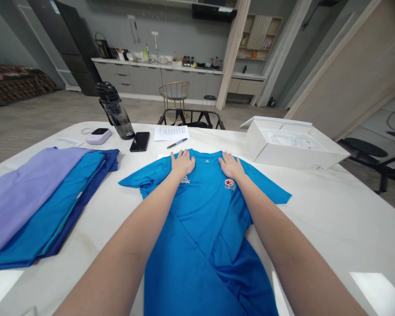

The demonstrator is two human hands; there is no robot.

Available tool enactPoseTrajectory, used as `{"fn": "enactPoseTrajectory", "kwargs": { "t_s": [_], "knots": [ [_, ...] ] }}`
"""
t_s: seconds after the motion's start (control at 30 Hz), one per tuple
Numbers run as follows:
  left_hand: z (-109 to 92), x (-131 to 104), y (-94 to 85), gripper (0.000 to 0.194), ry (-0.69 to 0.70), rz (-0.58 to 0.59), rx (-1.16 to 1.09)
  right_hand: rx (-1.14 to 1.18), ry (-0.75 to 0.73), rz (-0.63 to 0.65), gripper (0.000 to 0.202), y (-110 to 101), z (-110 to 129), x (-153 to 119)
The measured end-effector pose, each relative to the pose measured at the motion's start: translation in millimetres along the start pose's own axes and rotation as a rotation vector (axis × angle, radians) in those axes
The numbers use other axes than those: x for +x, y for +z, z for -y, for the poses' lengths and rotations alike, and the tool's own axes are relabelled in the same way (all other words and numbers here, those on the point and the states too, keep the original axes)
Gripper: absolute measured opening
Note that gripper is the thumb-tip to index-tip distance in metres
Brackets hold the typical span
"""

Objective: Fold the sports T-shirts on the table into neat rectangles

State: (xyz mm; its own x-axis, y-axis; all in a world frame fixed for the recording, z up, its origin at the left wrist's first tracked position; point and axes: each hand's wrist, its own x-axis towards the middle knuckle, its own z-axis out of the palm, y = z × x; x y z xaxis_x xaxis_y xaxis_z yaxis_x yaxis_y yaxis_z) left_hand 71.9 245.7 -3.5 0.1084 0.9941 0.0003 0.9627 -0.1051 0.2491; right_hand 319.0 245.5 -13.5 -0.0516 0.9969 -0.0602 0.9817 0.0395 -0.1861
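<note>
A blue short-sleeved T-shirt (197,219) lies spread on the white table, its collar toward the far side and its body wrinkled toward me. My left hand (183,163) rests flat on the shirt's left shoulder, fingers stretched out. On the right shoulder lies my right hand (231,166), also flat with its fingers extended. A white print shows partly beside my left wrist, and a red star badge (229,184) sits just below my right hand. Both sleeves stick out sideways; the right one lies smoother than the left one.
To the left is a stack of folded clothes (36,197), lilac on top. Behind it stand a lilac device (98,137), a tilted-looking water bottle (116,112) and a phone (140,141). A pen (177,143) and paper (171,132) lie beyond the collar. An open white box (292,142) sits back right.
</note>
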Motion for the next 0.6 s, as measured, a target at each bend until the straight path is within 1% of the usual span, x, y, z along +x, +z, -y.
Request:
{"fn": "enactPoseTrajectory", "kwargs": {
  "t_s": [0.17, 0.27, 0.33, 0.4, 0.43, 0.5, 0.53, 0.6],
  "knots": [
    [4.1, 22.9, 8.7, 0.066, -0.020, -0.009, -0.011, -0.031, -0.022, 0.012, 0.070, -1.7, -4.9, 20.7],
    [2.6, 20.9, 8.5, 0.069, 0.001, -0.030, 0.003, -0.042, -0.039, -0.005, 0.071, -0.9, -7.7, 28.1],
    [-1.5, 8.1, 6.9, 0.070, 0.050, -0.085, 0.029, -0.047, -0.043, -0.010, 0.070, -0.7, -9.3, 32.2],
    [-7.1, -13.4, 6.8, 0.069, 0.116, -0.138, 0.061, -0.046, -0.047, 0.001, 0.069, -1.7, -9.9, 35.7],
    [-9.9, -26.1, 7.8, 0.069, 0.142, -0.145, 0.073, -0.046, -0.048, 0.009, 0.068, -2.8, -9.4, 36.6],
    [-14.5, -51.5, 11.2, 0.072, 0.164, -0.094, 0.072, -0.048, -0.039, -0.009, 0.068, -6.2, -5.7, 35.1],
    [-15.9, -62.5, 13.1, 0.074, 0.161, -0.059, 0.063, -0.054, -0.028, -0.054, 0.068, -8.3, -2.4, 32.0],
    [-17.1, -78.8, 15.7, 0.077, 0.150, -0.015, 0.041, -0.074, -0.022, -0.193, 0.067, -12.6, 7.1, 20.0]
  ]
}}
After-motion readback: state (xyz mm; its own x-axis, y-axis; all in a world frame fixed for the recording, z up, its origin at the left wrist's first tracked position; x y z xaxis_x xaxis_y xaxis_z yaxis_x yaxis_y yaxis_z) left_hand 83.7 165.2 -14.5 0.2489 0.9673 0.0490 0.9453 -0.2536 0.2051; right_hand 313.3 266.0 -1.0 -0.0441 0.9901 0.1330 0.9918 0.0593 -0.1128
